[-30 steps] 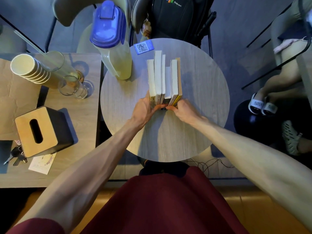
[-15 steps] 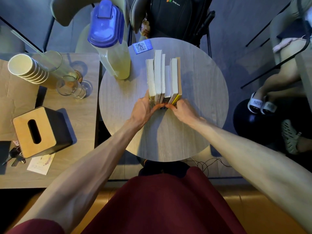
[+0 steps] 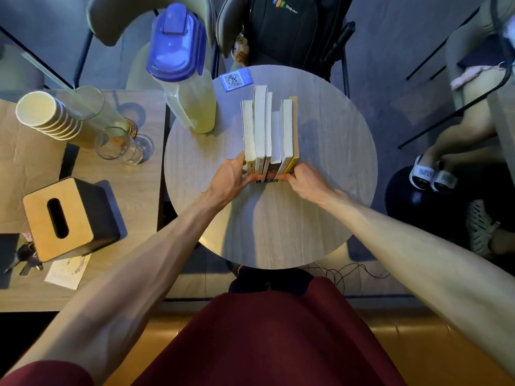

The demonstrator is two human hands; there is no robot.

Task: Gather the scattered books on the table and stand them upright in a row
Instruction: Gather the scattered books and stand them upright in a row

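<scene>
- While the books (image 3: 267,129) stood upright in one tight row near the middle of the round table (image 3: 334,135), spines toward the person and page edges up, both hands held the row's near end.
- About six volumes touched cover to cover, though the thin ones were hard to tell apart. Their heights were uneven, and one near the middle sat lower than its neighbours.
- At the books' near left corner, the left hand (image 3: 231,182) gripped the row: fingers lay along the outer cover and the thumb reached across the lower spines.
- At the books' near right corner, the right hand (image 3: 306,181) had its fingers curled in, tips against the base of the yellow-spined outer book — gripping the row from that side.
- Left of the books, a jug (image 3: 184,79) with a blue lid stood on the same table, near the row but apart from it.
- Behind the books, a blue QR card (image 3: 235,79) lay flat by the table's far edge.
- Further behind the books, a black backpack (image 3: 287,29) sat on a chair.
- Far left of the books, a side table (image 3: 133,190) carried a tilted stack of paper cups (image 3: 47,118), a glass (image 3: 117,146), a tissue box (image 3: 64,218), keys (image 3: 25,257) and a paper slip (image 3: 68,270).
- Well right of the books, off the table, another person's feet wore white sandals (image 3: 432,175).
</scene>
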